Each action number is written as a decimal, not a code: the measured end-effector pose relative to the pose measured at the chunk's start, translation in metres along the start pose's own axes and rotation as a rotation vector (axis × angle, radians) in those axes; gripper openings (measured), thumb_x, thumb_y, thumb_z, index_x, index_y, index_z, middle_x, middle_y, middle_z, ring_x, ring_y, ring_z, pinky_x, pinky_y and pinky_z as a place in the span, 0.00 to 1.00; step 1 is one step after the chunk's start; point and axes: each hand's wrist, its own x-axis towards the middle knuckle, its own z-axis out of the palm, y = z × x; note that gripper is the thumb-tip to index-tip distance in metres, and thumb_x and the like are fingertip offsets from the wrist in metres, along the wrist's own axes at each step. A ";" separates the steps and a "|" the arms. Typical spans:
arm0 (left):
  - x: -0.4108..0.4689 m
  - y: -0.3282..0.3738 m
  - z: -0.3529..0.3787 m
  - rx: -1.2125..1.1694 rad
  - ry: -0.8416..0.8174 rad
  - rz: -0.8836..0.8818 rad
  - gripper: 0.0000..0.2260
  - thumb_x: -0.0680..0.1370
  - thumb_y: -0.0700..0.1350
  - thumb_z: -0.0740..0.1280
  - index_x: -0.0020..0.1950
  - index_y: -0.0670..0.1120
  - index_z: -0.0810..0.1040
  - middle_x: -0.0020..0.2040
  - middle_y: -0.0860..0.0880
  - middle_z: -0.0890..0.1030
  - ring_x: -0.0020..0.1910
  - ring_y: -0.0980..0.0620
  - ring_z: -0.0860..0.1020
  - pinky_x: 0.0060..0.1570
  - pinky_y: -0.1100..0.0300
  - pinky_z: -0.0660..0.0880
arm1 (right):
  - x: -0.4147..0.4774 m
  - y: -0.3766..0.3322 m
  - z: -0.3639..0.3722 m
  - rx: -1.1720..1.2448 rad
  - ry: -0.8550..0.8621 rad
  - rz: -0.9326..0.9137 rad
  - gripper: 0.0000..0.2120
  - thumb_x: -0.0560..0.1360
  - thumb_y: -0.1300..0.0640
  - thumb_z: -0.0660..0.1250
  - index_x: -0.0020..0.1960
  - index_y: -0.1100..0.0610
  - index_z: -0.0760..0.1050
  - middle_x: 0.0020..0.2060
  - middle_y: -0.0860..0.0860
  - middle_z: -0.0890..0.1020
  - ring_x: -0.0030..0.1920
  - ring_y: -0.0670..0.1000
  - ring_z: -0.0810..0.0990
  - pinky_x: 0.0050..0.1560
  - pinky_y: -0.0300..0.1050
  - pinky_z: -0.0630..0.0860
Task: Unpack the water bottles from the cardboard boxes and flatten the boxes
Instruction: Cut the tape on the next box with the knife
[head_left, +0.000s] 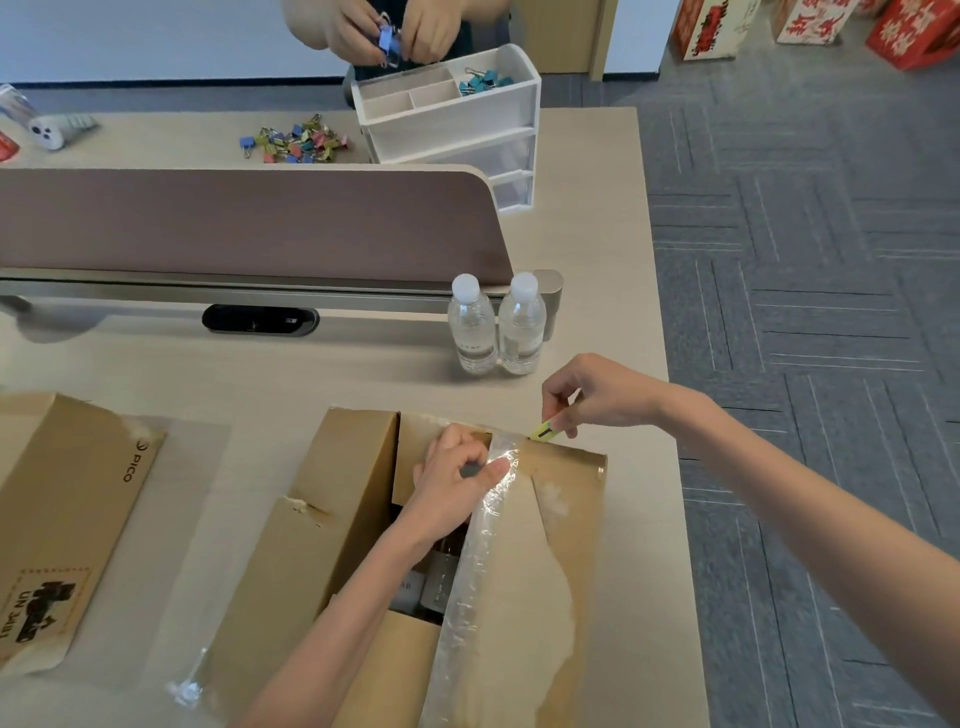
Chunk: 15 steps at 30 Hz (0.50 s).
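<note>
- Brown corrugated cardboard box (332, 519) is set on the pale wood-grain desk (311, 374), close to the near edge. Its left flap is folded outward and its right flap partly raised.
- Clear, crinkled tape strip (483, 535) is noted along the right flap's inner edge. Pale torn patches show on the flap faces.
- Left hand (457, 483) is curled over the far end of that strip, thumb pressed on it. It is judged to be steadying the flap for a cut.
- Right hand (597, 400) is clenched round a small yellow-green cutter (543, 430), held at the box's far rim where the tape appears to wrap over. The blade cannot be made out.
- Packed bottles (436, 582) are glimpsed in the gap beside the left forearm, dark in shadow and labelled. Their number cannot be told.
- Two clear bottles (471, 327) with white caps are stood side by side, just beside each other, at the end of the mauve divider (260, 223). They are well apart from the box, probably to keep the working area free.
- Second box (67, 509), printed, is placed at the left edge.
</note>
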 end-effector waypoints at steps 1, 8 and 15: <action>0.000 -0.001 -0.003 -0.050 -0.029 -0.009 0.16 0.76 0.56 0.70 0.32 0.55 0.68 0.42 0.62 0.68 0.52 0.56 0.68 0.65 0.48 0.61 | -0.004 0.001 0.000 0.041 0.036 -0.005 0.04 0.72 0.65 0.71 0.39 0.60 0.80 0.31 0.53 0.82 0.34 0.43 0.76 0.38 0.34 0.69; -0.003 0.008 -0.013 -0.183 -0.114 -0.057 0.17 0.77 0.52 0.70 0.31 0.54 0.68 0.46 0.55 0.69 0.49 0.58 0.69 0.60 0.57 0.64 | -0.020 0.022 -0.004 0.397 0.426 0.051 0.03 0.75 0.68 0.66 0.48 0.65 0.78 0.36 0.60 0.81 0.24 0.42 0.67 0.25 0.35 0.62; -0.003 0.003 -0.008 -0.085 -0.058 0.022 0.18 0.67 0.69 0.65 0.31 0.56 0.68 0.38 0.65 0.67 0.50 0.54 0.69 0.69 0.43 0.62 | -0.038 0.079 0.074 0.287 0.805 0.270 0.08 0.73 0.65 0.63 0.49 0.54 0.72 0.40 0.50 0.80 0.41 0.52 0.81 0.43 0.50 0.74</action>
